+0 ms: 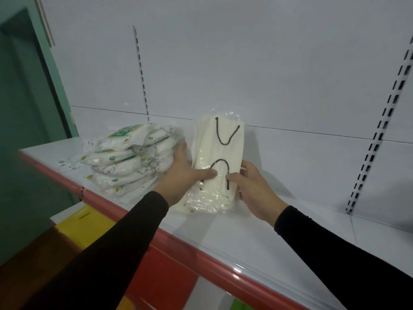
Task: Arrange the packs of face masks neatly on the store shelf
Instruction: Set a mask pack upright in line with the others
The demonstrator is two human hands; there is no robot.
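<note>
Fingers of your left hand [182,175] and right hand [250,186] pinch one pack [220,153] just right of the stack [131,159]. Slippery wrap could slide. A left-hand nudge could topple the stack.

Cream mask pack [218,162], black loops [225,133]

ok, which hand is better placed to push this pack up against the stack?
Right, probably. The right hand grips the clear pack on the edge away from the stack, so it can push it leftward. The left hand sits between pack and stack, in the way.
</note>
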